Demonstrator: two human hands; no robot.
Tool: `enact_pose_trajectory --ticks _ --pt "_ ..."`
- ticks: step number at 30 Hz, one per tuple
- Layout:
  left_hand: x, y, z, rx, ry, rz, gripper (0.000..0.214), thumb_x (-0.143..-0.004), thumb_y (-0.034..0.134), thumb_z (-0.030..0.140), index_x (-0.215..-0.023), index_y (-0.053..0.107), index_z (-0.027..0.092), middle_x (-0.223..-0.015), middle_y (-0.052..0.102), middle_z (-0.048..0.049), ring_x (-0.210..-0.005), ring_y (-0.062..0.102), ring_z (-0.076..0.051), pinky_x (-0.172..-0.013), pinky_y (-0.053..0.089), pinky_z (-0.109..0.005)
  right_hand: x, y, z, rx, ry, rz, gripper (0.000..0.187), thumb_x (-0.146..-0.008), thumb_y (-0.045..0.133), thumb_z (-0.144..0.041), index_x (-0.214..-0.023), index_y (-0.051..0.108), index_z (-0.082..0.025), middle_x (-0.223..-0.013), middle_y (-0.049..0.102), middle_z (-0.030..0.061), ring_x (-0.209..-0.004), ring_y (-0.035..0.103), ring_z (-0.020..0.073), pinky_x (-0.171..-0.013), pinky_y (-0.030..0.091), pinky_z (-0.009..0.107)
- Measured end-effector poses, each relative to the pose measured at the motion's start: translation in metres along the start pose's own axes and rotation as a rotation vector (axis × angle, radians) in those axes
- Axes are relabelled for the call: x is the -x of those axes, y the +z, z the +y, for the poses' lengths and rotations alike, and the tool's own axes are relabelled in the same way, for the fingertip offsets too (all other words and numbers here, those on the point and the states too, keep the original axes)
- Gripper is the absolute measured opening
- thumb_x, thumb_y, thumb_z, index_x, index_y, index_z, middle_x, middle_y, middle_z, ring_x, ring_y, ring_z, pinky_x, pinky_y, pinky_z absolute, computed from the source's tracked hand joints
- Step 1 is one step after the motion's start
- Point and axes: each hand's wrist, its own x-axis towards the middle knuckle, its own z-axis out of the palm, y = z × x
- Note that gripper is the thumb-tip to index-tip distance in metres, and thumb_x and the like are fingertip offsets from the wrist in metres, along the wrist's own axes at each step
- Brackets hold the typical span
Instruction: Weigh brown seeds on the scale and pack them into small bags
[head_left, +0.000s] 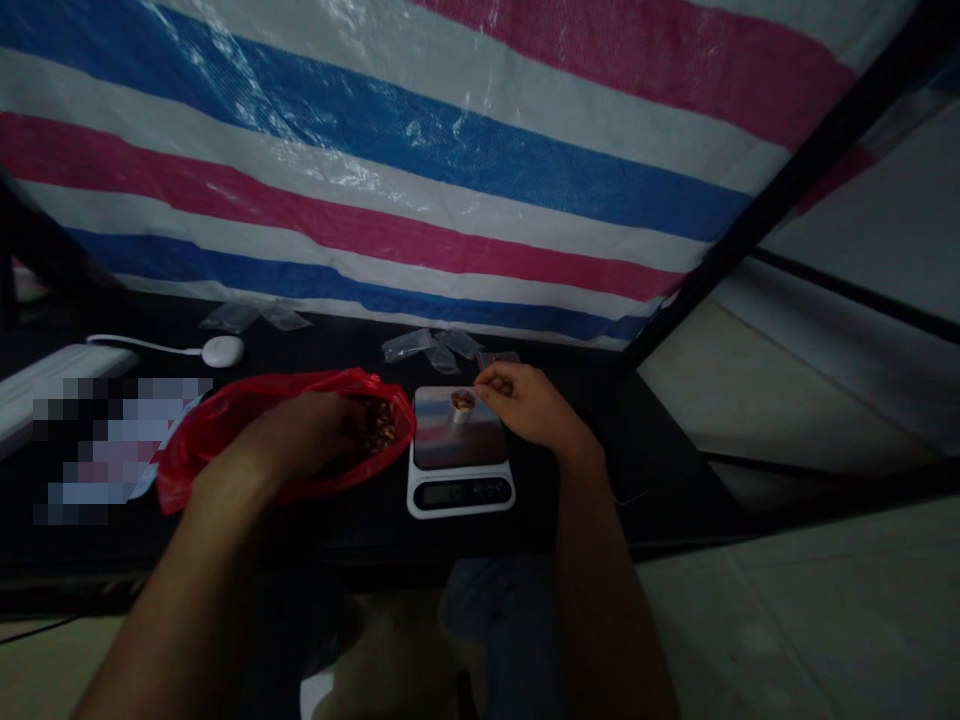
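Scale [460, 455] between red bag [225, 425], clear pouches [431, 347]

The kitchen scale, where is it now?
In the head view, the kitchen scale sits on the dark table, between the red plastic bag and the right hand.

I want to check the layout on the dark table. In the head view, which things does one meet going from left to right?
White keyboard → white mouse → red plastic bag with the left hand in it → kitchen scale → right hand.

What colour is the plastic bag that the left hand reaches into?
Red bag, seen clearest in the head view.
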Motion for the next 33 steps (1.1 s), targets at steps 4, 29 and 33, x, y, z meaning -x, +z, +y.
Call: enact_pose_trajectory --ticks 4,29,33 --pt "0.004 -0.012 0.006 -0.015 -0.058 -0.113 0.024 -0.082 0.059 0.019 -0.090 0.081 0.023 -0.090 0.081 -0.0096 -0.077 0.075 -0.027 -0.071 0.054 -0.035 0.001 -0.001 -0.002 0.022 0.008 0.004 0.012 -0.093 0.062 -0.016 -0.090 0.073 -0.015 -0.087 0.075 0.0055 -0.079 0.068 0.0157 -0.070 0.048 0.027" --pt "-0.044 0.016 0.090 0.098 0.411 0.236 0.027 -0.100 0.056 0.032 -0.110 0.078 0.022 -0.112 0.077 -0.0082 -0.104 0.071 -0.026 -0.092 0.052 -0.035 0.002 -0.009 0.020 -0.030 -0.003 0.052 0.013 -0.090 0.060 -0.022 -0.088 0.071 -0.017 -0.086 0.074 0.0039 -0.078 0.067 0.0162 -0.071 0.049 0.028" --pt "-0.044 0.018 0.090 0.052 0.381 0.207 0.032 -0.100 0.054 0.033 -0.121 0.075 0.021 -0.121 0.075 -0.0099 -0.110 0.070 -0.027 -0.095 0.052 -0.037 0.002 -0.010 0.021 -0.032 0.015 0.064 0.013 -0.090 0.060 -0.023 -0.087 0.071 -0.017 -0.085 0.073 0.0039 -0.076 0.066 0.0159 -0.069 0.048 0.028"
